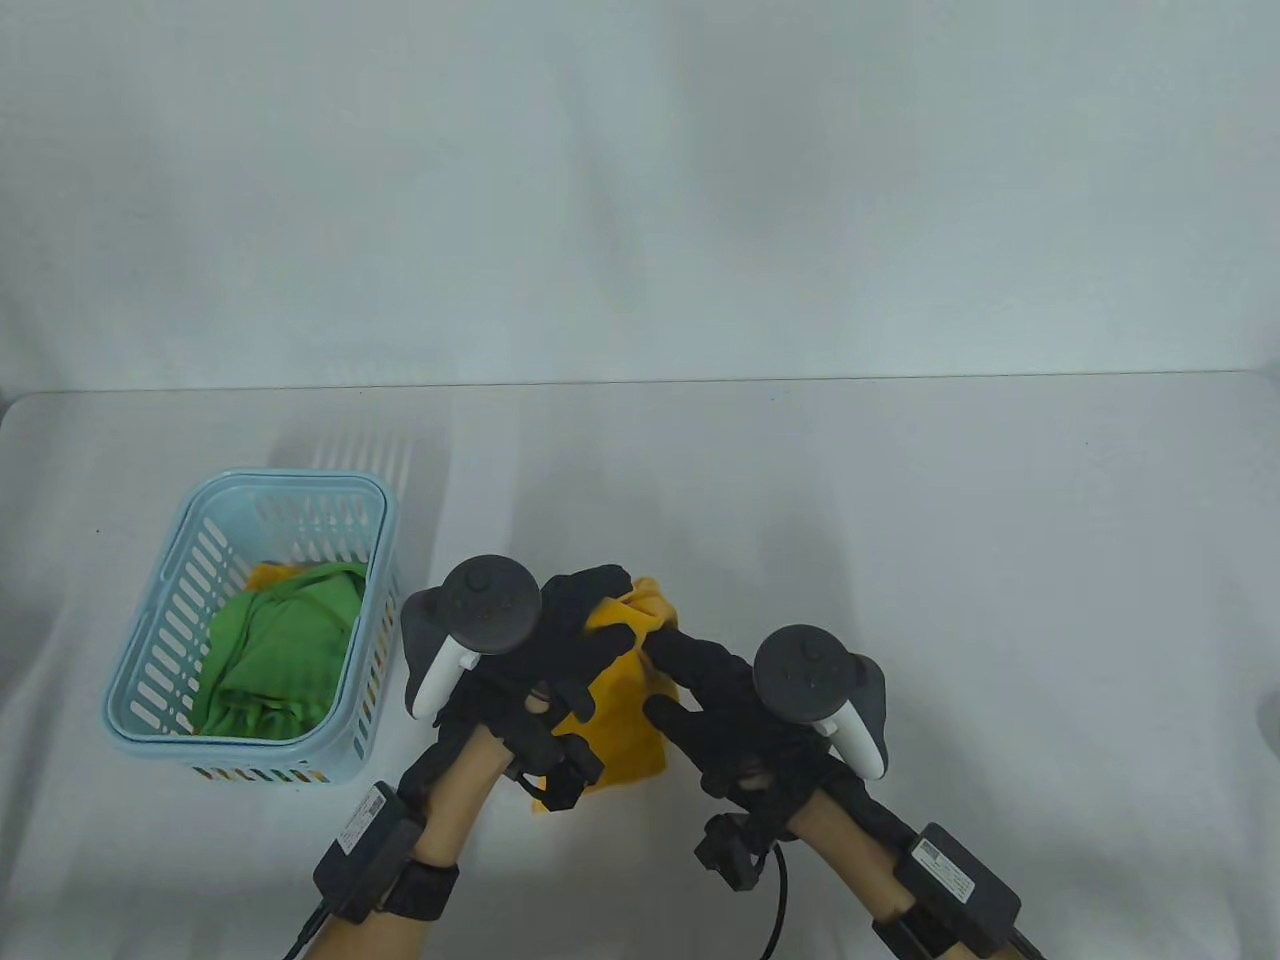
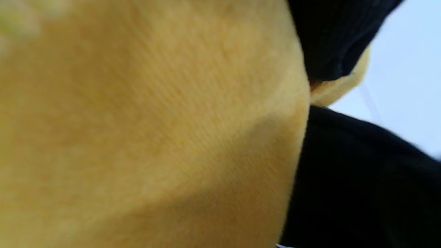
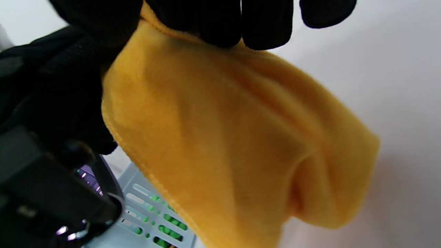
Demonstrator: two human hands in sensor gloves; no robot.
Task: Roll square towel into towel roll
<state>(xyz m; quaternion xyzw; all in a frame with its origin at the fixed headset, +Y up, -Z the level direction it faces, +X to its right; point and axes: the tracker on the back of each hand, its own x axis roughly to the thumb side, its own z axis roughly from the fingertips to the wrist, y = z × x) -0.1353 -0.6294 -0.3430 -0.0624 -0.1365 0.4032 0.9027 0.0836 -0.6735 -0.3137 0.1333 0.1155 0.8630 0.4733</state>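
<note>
Towel [image 1: 628, 700], yellow, is held off the table [image 1: 900, 520] between both hands, just right of the basket [image 1: 160, 640]; left hand [image 1: 560, 650] has its gloved fingers curled round the towel's upper left part; right hand [image 1: 710, 690] pinches the top edge beside it, fingertips [image 3: 220, 27] pressed onto the fabric in the right wrist view; both hands are closed on the cloth, neither slack. Towel hangs down from the grip in loose folds, its stitched hem [image 3: 144, 165] running along one side; left wrist view is filled by yellow fabric [image 2: 155, 131] at close range. Basket is pale blue with slotted walls and stands on the table to the left of the hands; green cloth [image 1: 280, 650] lies bunched inside it, with another yellow cloth [image 1: 272, 575] showing at the far end of the basket.
</note>
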